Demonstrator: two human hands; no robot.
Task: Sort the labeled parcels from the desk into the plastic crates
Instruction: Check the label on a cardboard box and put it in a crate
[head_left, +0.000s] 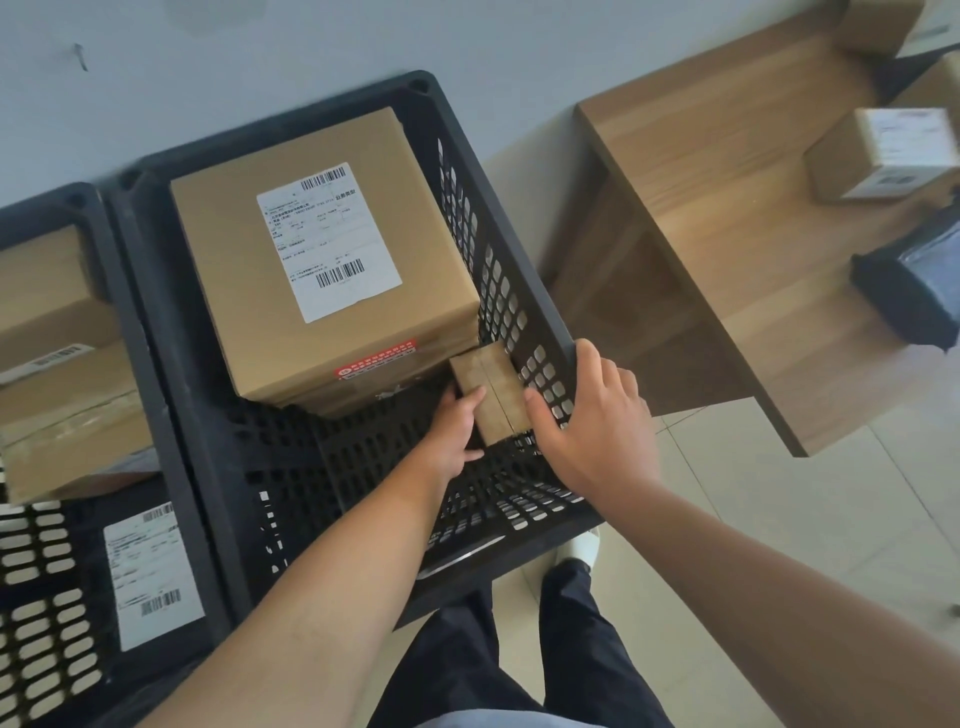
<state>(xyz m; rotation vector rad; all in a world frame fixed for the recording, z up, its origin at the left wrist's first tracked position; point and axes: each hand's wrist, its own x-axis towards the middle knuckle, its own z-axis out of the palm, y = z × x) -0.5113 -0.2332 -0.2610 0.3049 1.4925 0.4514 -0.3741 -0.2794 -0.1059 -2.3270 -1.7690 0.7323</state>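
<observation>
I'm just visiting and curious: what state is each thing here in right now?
Small parcel: inside middle crate, beside the big box.
Left hand: grips the small parcel.
Right hand: open, over the crate's right rim.
Middle crate: partly filled.
Big labeled box: label up.
Desk: parcels remain on it.

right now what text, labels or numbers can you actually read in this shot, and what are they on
None reads with certainty.
White shipping label on the large box: barcodes and Chinese print, too small to read.
Red sticker on that box's front edge: white characters, blurred.
White label in the left crate: barcodes, print blurred.
Label on the desk box: blurred.
Small box in the left hand's grip: no print shows.
</observation>
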